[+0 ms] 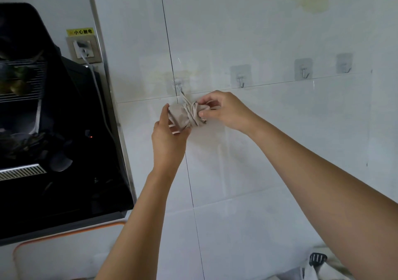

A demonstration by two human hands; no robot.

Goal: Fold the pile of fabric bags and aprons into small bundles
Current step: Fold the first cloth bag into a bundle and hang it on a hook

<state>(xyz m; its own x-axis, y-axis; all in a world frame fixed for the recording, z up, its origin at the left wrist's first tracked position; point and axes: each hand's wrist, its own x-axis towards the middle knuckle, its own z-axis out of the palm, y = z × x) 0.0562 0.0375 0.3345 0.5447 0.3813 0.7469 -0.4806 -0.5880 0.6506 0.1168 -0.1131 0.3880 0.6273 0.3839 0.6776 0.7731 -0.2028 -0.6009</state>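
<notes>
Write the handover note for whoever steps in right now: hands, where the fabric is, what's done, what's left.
Hands: the left hand grips the left end of the beige fabric bundle from below; the right hand pinches its gathered right end.
Where: the bundle is held in the air in front of the tiled wall, just under the leftmost wall hook. A strap runs up towards that hook; I cannot tell whether it is looped on.
Done: this piece is rolled into a small bundle, cinched at the middle.
Left: probably hang it or set it down, then fold the rest. The pile is not in view.
</notes>
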